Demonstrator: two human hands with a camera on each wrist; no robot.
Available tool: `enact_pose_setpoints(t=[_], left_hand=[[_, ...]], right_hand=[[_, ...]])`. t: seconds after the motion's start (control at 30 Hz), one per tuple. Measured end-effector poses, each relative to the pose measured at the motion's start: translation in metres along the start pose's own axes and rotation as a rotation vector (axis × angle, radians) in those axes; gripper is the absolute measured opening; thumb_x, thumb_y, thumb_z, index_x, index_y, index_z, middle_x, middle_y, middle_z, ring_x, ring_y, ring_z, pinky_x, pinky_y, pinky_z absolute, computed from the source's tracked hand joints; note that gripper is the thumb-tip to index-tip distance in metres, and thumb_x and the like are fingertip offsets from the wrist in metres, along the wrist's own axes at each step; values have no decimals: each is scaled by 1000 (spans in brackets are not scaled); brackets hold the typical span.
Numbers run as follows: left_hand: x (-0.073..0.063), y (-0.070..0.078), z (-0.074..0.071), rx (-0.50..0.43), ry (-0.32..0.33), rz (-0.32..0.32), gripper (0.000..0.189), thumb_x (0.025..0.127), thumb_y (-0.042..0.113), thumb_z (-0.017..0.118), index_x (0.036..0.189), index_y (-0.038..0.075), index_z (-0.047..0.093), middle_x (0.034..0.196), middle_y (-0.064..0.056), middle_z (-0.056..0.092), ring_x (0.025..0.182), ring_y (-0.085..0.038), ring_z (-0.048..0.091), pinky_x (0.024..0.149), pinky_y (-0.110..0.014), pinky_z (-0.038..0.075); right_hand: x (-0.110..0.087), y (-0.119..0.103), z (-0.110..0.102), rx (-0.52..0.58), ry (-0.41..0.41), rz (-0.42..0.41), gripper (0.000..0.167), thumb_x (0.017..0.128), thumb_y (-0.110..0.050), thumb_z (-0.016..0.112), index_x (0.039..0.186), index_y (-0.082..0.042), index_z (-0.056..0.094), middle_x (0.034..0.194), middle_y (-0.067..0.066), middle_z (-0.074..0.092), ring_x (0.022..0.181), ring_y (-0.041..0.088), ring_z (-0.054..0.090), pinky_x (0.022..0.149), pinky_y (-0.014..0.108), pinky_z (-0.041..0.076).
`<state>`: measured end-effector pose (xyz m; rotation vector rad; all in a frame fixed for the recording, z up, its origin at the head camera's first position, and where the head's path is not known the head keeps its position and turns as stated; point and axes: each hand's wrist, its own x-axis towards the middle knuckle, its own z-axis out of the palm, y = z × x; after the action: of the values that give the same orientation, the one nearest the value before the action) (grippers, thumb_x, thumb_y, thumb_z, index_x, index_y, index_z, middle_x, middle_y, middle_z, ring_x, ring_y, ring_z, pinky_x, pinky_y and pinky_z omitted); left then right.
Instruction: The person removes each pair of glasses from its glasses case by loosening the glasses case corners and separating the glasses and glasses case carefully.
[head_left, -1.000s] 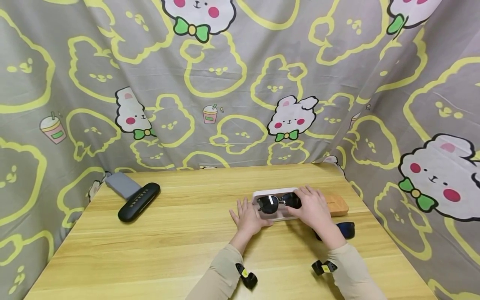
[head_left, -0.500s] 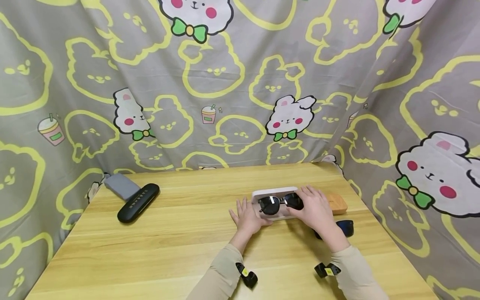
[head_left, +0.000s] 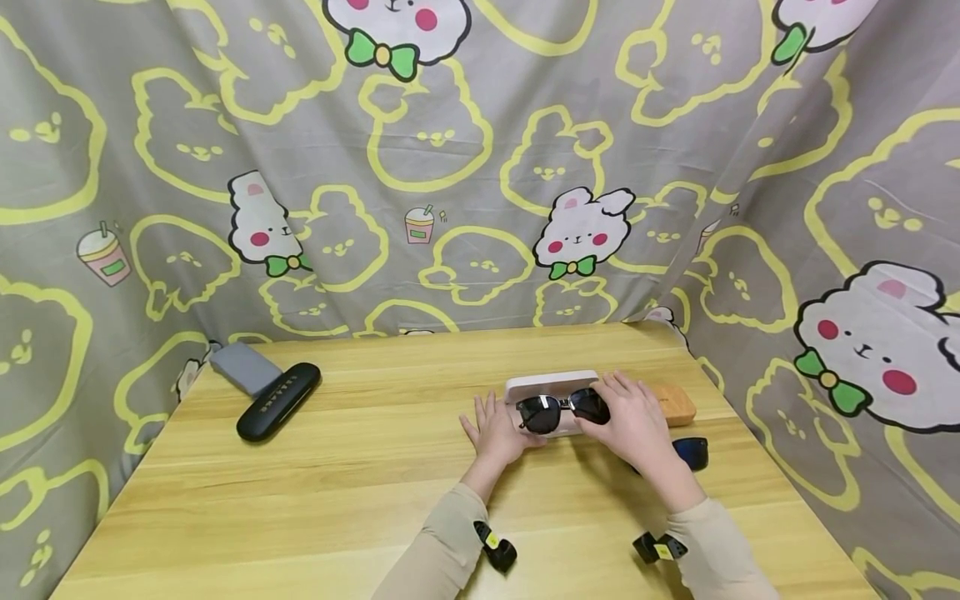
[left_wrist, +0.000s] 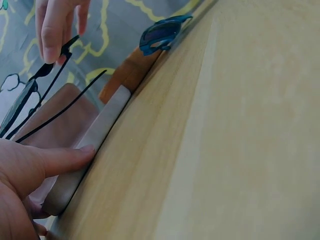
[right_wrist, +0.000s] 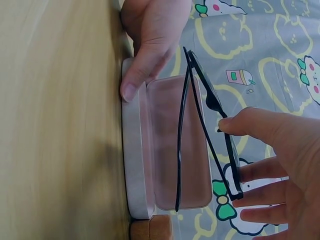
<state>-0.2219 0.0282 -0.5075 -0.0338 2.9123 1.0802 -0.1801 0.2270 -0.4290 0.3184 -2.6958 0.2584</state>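
Hands: left hand (head_left: 497, 435) grips the left end of the white case (right_wrist: 135, 165), thumb laid on its front wall; right hand (head_left: 633, 423) pinches the black sunglasses (head_left: 542, 414) at their right end.
Black sunglasses: we find them above the white case, before its raised lid, their long axis running nearly along that of the case. Right hand is the nearer, being already on the frame; whether any temple touches the case, we cannot tell.
Brown case (head_left: 677, 406): just beside the right end of the white case.
Blue sunglasses (head_left: 692, 453): to the right and on the near side of the white case, partly hidden by the right forearm (head_left: 677, 482).
Black case (head_left: 279, 402), grey pouch (head_left: 244, 367): well apart, left of the white case.
Writing: we notice pale characters on the black case, too small for reading.
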Motion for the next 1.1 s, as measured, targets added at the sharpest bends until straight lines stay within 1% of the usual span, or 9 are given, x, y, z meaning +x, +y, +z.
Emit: enact_pose_setpoints(t=[0.1, 0.3, 0.5, 0.6, 0.83, 1.1], left_hand=[[0, 0, 0, 9, 6, 3, 115, 58, 53, 89, 149, 4, 38, 161, -12, 25, 153, -35, 6, 117, -67, -5], [0, 0, 0, 38, 13, 8, 116, 56, 53, 89, 149, 6, 38, 161, -12, 26, 152, -36, 7, 117, -68, -2], [0, 1, -1, 16, 8, 5, 104, 60, 44, 89, 144, 6, 43, 161, -13, 26, 153, -36, 6, 117, -67, -5], [0, 1, -2, 4, 2, 9, 101, 61, 39, 90, 144, 5, 43, 160, -14, 26, 152, -36, 6, 117, -67, -6], [3, -1, -4, -25, -22, 16, 80, 67, 26, 88, 134, 2, 51, 160, -14, 26, 152, -37, 5, 117, -66, -8], [3, -4, -8, -23, -50, 30, 71, 74, 18, 81, 136, 2, 51, 159, -14, 28, 152, -38, 8, 117, -67, -6]], right_hand=[[-2, -1, -1, -1, 7, -4, 64, 71, -42, 81, 119, -2, 67, 128, 23, 63, 126, 42, 54, 107, 60, 38], [-7, -2, -3, -3, -5, 5, 65, 72, -44, 80, 121, -4, 66, 130, 22, 63, 128, 41, 53, 108, 59, 38], [-11, -4, -5, 6, 2, 2, 61, 72, -41, 81, 119, -4, 67, 129, 23, 63, 127, 41, 53, 108, 60, 38], [-14, -4, -5, 7, 2, 6, 61, 73, -41, 81, 119, -4, 67, 129, 22, 63, 127, 41, 53, 109, 59, 37], [-19, -5, -7, 9, 11, 4, 63, 72, -43, 81, 118, -2, 68, 126, 22, 65, 125, 41, 55, 108, 60, 38], [-24, -6, -7, 14, 1, 9, 65, 72, -44, 81, 122, -4, 67, 127, 21, 65, 125, 41, 55, 106, 63, 39]])
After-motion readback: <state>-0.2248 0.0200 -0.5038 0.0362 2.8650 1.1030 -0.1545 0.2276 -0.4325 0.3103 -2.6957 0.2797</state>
